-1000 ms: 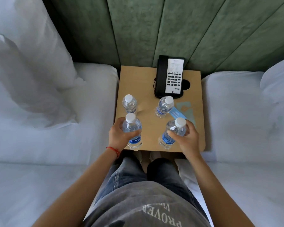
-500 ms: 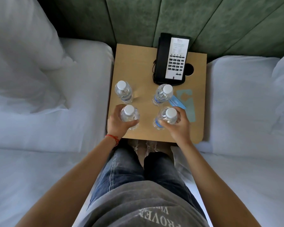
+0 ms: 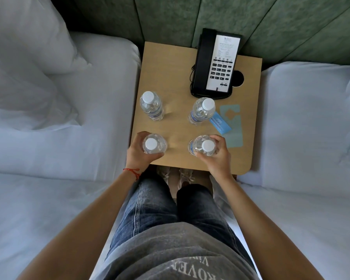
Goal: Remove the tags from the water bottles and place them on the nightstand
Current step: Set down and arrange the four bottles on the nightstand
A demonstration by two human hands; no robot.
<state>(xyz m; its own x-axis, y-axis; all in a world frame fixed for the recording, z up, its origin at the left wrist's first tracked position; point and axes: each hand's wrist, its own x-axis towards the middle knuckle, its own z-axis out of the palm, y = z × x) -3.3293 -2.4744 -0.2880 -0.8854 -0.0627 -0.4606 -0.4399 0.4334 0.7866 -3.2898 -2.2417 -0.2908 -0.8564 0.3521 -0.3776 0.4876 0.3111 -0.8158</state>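
Observation:
Several clear water bottles with white caps stand upright on the wooden nightstand (image 3: 176, 73). My left hand (image 3: 138, 153) grips the near left bottle (image 3: 154, 146). My right hand (image 3: 217, 156) grips the near right bottle (image 3: 203, 148). Behind them stand the far left bottle (image 3: 151, 106) and the far right bottle (image 3: 202, 111). A blue tag (image 3: 220, 123) lies flat on the nightstand just right of the far right bottle, partly over a pale teal card (image 3: 233, 126).
A black telephone (image 3: 215, 63) sits at the back of the nightstand beside a round hole (image 3: 238, 78). White beds flank the nightstand, with a pillow (image 3: 24, 63) at left. A green padded wall rises behind. My legs stand at the front edge.
The view has tilted down and closer to the nightstand. Both held bottles now stand more upright under my hands, near the front edge.

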